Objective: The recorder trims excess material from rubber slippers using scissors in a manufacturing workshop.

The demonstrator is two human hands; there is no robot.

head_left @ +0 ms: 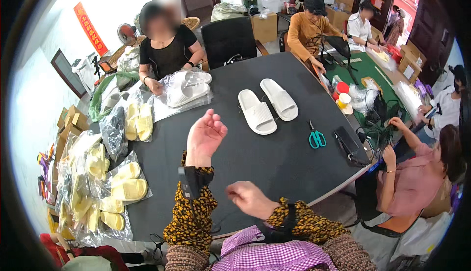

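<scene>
My left hand is raised over the dark table with its palm showing. Its fingers are loosely bent, and nothing lies in it. Lower and to the right is my right hand, its bent fingers blurred and whatever they might hold hidden. Beyond both hands, a pair of white slide sandals rests on the tabletop: the left slide and the right slide lie side by side, a thin cord by them. Scissors with teal handles lie to the right. Neither hand touches these things.
Bagged yellow slides pile along the table's left side, with a dark bagged pair above. Across the table a person handles bagged white slides. A black case sits near the right edge; other people work at a green table.
</scene>
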